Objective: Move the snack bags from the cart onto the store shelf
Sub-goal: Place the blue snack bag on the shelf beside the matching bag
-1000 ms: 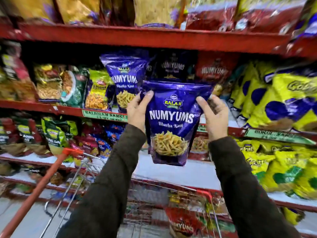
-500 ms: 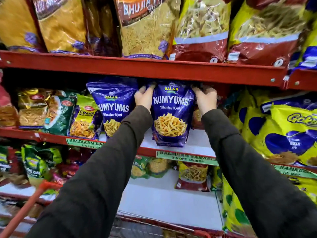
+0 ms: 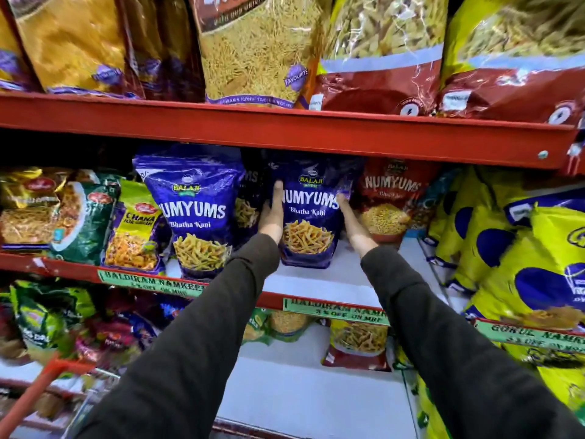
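Note:
A purple Numyums snack bag [image 3: 308, 213] stands upright deep on the white middle shelf [image 3: 342, 280], its base on the shelf board. My left hand [image 3: 273, 217] presses flat against its left edge, and my right hand [image 3: 349, 221] holds its right edge, fingers behind the bag. Another purple Numyums bag [image 3: 194, 210] stands to the left, nearer the shelf front. A red Numyums bag [image 3: 387, 204] stands just right of my right hand. Only the cart's red handle [image 3: 30, 400] shows at the bottom left; its contents are out of view.
A red shelf beam [image 3: 285, 131] runs close above the held bag, carrying large snack bags. Yellow-and-blue bags [image 3: 512, 255] crowd the right side. Green and yellow packets [image 3: 104, 223] fill the left. White shelf board shows in front of the held bag and on the lower shelf [image 3: 300, 391].
Both hands have pushed the purple bag from the air in front of the shelves up and back onto the middle shelf, where it now stands. The view has moved closer and higher.

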Tool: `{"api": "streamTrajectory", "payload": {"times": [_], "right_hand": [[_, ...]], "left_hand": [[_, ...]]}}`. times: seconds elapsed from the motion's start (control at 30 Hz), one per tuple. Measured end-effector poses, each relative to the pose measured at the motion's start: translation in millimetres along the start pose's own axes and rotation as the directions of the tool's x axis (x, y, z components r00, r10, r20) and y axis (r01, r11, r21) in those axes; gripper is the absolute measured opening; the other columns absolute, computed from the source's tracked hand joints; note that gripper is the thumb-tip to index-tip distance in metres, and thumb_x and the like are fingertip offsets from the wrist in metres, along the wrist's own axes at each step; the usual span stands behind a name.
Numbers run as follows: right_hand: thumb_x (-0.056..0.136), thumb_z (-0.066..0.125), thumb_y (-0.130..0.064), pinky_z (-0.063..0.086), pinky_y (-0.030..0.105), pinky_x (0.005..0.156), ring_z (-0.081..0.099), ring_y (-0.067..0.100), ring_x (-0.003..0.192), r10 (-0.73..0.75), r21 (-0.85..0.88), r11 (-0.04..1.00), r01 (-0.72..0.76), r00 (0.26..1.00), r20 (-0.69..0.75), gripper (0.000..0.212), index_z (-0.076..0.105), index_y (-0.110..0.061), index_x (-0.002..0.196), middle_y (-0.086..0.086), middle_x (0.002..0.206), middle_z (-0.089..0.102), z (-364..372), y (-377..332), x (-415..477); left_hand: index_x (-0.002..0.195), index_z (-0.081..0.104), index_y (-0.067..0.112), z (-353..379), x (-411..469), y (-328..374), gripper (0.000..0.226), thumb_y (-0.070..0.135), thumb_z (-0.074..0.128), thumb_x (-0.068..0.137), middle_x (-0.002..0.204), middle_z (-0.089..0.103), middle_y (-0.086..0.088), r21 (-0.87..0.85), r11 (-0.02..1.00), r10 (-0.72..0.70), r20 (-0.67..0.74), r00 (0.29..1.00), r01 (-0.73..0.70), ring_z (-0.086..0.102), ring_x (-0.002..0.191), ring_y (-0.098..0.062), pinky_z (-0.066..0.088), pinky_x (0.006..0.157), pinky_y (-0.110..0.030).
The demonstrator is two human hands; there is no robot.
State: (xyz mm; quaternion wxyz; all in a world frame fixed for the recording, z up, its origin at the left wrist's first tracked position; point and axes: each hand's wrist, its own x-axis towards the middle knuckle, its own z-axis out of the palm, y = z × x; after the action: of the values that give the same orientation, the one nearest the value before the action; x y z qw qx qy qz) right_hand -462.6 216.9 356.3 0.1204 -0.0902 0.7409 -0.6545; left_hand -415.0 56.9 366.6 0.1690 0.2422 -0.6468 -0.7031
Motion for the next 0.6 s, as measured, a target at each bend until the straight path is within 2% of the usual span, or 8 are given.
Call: {"api": "streamTrajectory", "payload": {"times": [0.07, 0.13, 0.2, 0.33, 0.43, 0.47, 0.6], "right_hand": [[0.061, 0.038, -0.091, 0.017, 0.049, 0.123, 0.024, 0.023, 0.151, 0.02, -0.007, 1.0, -0.019, 0.996, 0.089, 0.111, 0.019, -0.034, 0.155, -0.004, 0.165, 0.022, 5, 15, -15], [0.055, 0.037, -0.093, 0.017, 0.049, 0.123, 0.024, 0.022, 0.151, 0.004, 0.014, 1.0, -0.005, 0.996, 0.089, 0.116, 0.017, -0.037, 0.154, -0.005, 0.165, 0.022, 8, 26, -26], [0.056, 0.038, -0.094, 0.021, 0.051, 0.123, 0.029, 0.022, 0.149, 0.005, 0.022, 1.0, -0.007, 0.997, 0.071, 0.112, 0.021, -0.04, 0.153, -0.004, 0.164, 0.026, 12, 35, -35], [0.067, 0.043, -0.09, 0.035, 0.04, 0.105, 0.048, 0.016, 0.129, -0.039, 0.015, 0.999, 0.038, 0.997, 0.073, 0.07, 0.043, -0.051, 0.125, -0.007, 0.148, 0.049, 18, 44, -59], [0.075, 0.048, -0.083, 0.04, 0.046, 0.112, 0.055, 0.016, 0.129, -0.113, 0.003, 0.994, 0.113, 0.988, 0.101, 0.068, 0.054, -0.041, 0.127, -0.01, 0.139, 0.059, 20, 57, -75], [0.075, 0.05, -0.082, 0.042, 0.048, 0.112, 0.057, 0.016, 0.127, -0.123, 0.005, 0.992, 0.123, 0.987, 0.105, 0.064, 0.056, -0.042, 0.125, -0.01, 0.136, 0.062, 21, 60, -80], [0.076, 0.053, -0.079, 0.04, 0.048, 0.114, 0.055, 0.012, 0.125, -0.148, -0.019, 0.988, 0.152, 0.98, 0.136, 0.029, 0.053, -0.063, 0.1, -0.029, 0.118, 0.059, 23, 61, -98]], "left_hand": [[0.151, 0.029, 0.022, -3, -5, -20, 0.09, 0.079, 0.029, 0.082, 0.159, 0.033, -0.007, 0.019, 0.999, -0.043, 0.076, 0.996, 0.041, 0.033, 0.145, -0.029, 0.02, 0.123, -0.045], [0.152, 0.024, 0.027, -11, -13, -38, 0.089, 0.08, 0.025, 0.082, 0.16, 0.029, -0.007, 0.113, 0.993, -0.024, 0.08, 0.996, 0.015, 0.03, 0.146, -0.03, 0.018, 0.123, -0.046], [0.151, 0.026, 0.03, -20, -21, -49, 0.087, 0.082, 0.023, 0.081, 0.159, 0.031, -0.006, 0.17, 0.985, 0.017, 0.073, 0.997, -0.029, 0.031, 0.144, -0.03, 0.019, 0.119, -0.044], [0.149, 0.031, 0.02, -34, -39, -55, 0.089, 0.079, 0.019, 0.084, 0.153, 0.041, -0.013, 0.23, 0.969, 0.08, 0.053, 0.995, -0.09, 0.04, 0.137, -0.03, 0.026, 0.114, -0.043], [0.152, 0.026, 0.018, -46, -54, -62, 0.094, 0.081, 0.019, 0.083, 0.158, 0.032, -0.01, 0.24, 0.965, 0.1, 0.041, 0.994, -0.107, 0.032, 0.144, -0.029, 0.02, 0.121, -0.05], [0.152, 0.025, 0.018, -49, -59, -64, 0.095, 0.082, 0.018, 0.082, 0.16, 0.03, -0.01, 0.249, 0.963, 0.102, 0.031, 0.994, -0.106, 0.03, 0.145, -0.03, 0.019, 0.121, -0.052], [0.153, 0.018, 0.017, -56, -74, -64, 0.096, 0.081, 0.018, 0.082, 0.161, 0.025, -0.012, 0.271, 0.96, 0.081, -0.015, 0.997, -0.074, 0.027, 0.146, -0.031, 0.019, 0.118, -0.048]]}}
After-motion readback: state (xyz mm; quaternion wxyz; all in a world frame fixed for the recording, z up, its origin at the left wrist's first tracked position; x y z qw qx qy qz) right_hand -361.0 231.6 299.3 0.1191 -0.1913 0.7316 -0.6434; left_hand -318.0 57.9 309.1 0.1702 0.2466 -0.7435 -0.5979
